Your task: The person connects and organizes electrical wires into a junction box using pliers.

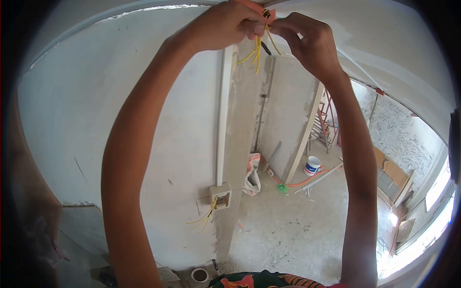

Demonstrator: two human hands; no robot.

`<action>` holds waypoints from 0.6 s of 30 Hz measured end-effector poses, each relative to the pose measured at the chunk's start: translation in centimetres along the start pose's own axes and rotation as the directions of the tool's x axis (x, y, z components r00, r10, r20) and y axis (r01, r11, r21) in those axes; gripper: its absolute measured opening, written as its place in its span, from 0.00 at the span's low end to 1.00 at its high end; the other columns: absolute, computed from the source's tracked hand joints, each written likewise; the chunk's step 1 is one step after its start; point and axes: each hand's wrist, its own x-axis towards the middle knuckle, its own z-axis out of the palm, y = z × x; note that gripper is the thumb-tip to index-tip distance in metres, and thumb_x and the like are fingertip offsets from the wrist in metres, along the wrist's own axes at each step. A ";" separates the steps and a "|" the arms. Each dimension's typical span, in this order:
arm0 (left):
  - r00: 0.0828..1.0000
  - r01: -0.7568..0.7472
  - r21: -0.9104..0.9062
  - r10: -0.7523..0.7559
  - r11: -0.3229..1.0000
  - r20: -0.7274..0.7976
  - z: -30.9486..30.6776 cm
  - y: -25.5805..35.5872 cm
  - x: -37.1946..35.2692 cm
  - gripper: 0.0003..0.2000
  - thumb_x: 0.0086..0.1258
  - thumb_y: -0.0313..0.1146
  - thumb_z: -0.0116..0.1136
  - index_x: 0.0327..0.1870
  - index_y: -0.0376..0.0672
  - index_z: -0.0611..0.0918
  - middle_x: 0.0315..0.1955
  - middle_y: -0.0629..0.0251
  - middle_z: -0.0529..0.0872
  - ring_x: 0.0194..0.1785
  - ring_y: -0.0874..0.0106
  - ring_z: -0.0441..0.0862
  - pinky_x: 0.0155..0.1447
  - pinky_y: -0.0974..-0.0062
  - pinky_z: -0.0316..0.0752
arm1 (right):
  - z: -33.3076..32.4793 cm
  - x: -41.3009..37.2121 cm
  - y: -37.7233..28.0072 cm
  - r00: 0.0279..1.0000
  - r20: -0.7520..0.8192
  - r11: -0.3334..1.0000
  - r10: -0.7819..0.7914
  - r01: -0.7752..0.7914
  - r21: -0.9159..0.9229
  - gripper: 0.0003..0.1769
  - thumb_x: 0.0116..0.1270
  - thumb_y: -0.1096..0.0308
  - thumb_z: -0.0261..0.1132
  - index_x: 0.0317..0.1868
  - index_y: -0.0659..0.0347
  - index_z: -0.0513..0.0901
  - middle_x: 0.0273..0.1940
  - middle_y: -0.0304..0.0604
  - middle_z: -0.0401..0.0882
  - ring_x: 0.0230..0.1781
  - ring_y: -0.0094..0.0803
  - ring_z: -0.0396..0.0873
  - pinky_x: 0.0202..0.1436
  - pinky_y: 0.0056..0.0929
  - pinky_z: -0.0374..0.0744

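Note:
Both my arms are raised to an orange junction box [270, 17] up at the ceiling edge. My left hand [233, 26] is closed by the box, its thumb and fingers pinched on yellow wires [258, 53] that hang below in several loose ends. From the other side my right hand [312, 45] reaches in, fingertips pinched at the top of a separate yellow wire [273, 42]. A short black piece [265, 48] dangles among the strands. The exact contact at the fingertips is partly hidden.
A white conduit [222, 120] runs down the wall to a wall box [221, 198] with yellow wires sticking out. On the floor are a white-and-blue bucket [312, 165], a sack [252, 175] and an orange hose [307, 184]. Red metal scaffolding [324, 125] stands beyond the partition.

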 end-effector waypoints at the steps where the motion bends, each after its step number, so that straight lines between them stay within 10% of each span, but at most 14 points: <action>1: 0.999 -0.029 -0.033 0.029 0.999 -0.019 0.2 -0.3 0.2 0.09 0.74 0.30 0.54 0.46 0.35 0.83 0.40 0.58 0.85 0.39 0.67 0.84 0.45 0.71 0.80 | 0.2 -0.4 0.2 0.994 -0.072 0.995 0.077 -0.072 0.064 0.08 0.58 0.77 0.72 0.39 0.61 0.86 0.30 0.40 0.84 0.26 0.35 0.80 0.32 0.29 0.78; 5: 0.952 0.304 -0.306 -0.303 0.902 0.050 1.4 -0.1 -0.1 0.09 0.74 0.29 0.55 0.43 0.32 0.83 0.35 0.59 0.86 0.30 0.74 0.83 0.35 0.74 0.81 | 1.0 -1.5 0.4 0.965 -0.212 0.982 0.157 -0.131 0.132 0.09 0.57 0.77 0.73 0.39 0.60 0.87 0.36 0.36 0.85 0.31 0.30 0.83 0.35 0.26 0.81; 18: 0.906 0.418 -0.327 -0.418 0.848 0.073 1.1 2.1 -0.6 0.10 0.76 0.31 0.54 0.43 0.32 0.84 0.35 0.61 0.86 0.29 0.73 0.86 0.34 0.78 0.84 | 2.1 -1.1 2.4 0.830 -0.176 0.800 -0.530 0.421 -0.427 0.12 0.45 0.80 0.69 0.34 0.61 0.83 0.44 0.41 0.79 0.41 0.39 0.76 0.42 0.37 0.78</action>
